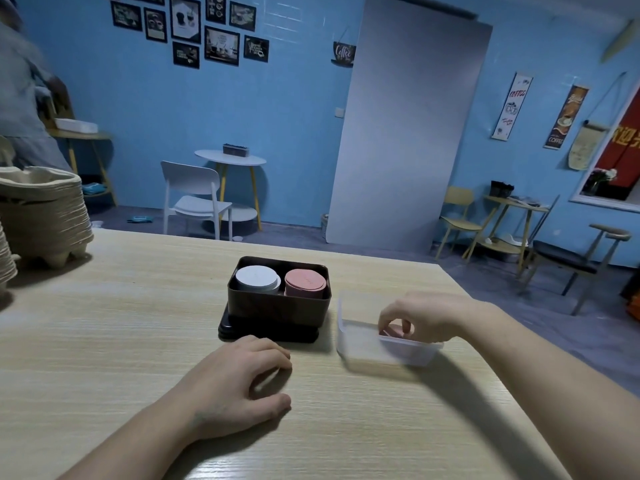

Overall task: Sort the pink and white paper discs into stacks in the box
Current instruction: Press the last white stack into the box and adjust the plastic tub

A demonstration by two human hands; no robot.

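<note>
A dark brown box (277, 308) sits mid-table on its dark lid. Inside it stand a white disc stack (257, 278) on the left and a pink disc stack (304, 281) on the right. To the right of the box lies a clear plastic container (363, 348). My right hand (419, 315) reaches into that container, and its fingertips pinch a pink disc (393, 330) that is mostly hidden behind the fingers. My left hand (239, 379) rests on the table just in front of the box, fingers loosely curled, holding nothing.
Stacks of brown pulp trays (41, 209) stand at the table's far left. The wooden table (121, 341) ends just beyond the box. Behind it are chairs, small round tables and a person at the far left.
</note>
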